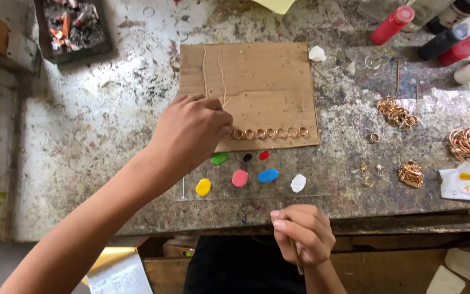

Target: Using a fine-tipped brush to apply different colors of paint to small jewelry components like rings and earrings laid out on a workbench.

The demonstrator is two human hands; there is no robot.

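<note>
You are working at a paint-spattered workbench (99, 136), its grey top crusted with old drips and stains. A square sheet of brown cardboard (257, 87) is lying flat near the middle of it. A clear plastic palette sheet (322, 188) is lying just in front of the cardboard, carrying separate blobs of green, black, red, yellow, pink, blue and white paint. Squeeze bottles of paint (466, 48) in red, black and cream are lying at the far right corner. Piles of gold rings (469, 141) and smaller gold pieces are sitting on the right side of the bench, well apart from the cardboard.

Your left hand (189, 130) is reaching across to the near edge of the cardboard, fingers drawn together in a pinch at the left end of a row of gold rings (267, 133). The rings are sitting side by side along that near edge, touching or nearly touching. You cannot tell from this view what the fingertips are gripping, since the back of the hand is covering them.

Your right hand (303, 234) is hovering at the near edge of the bench, fingers closed around a thin wooden stick (296, 256), likely a brush handle, its lower end pointing toward you.
</note>
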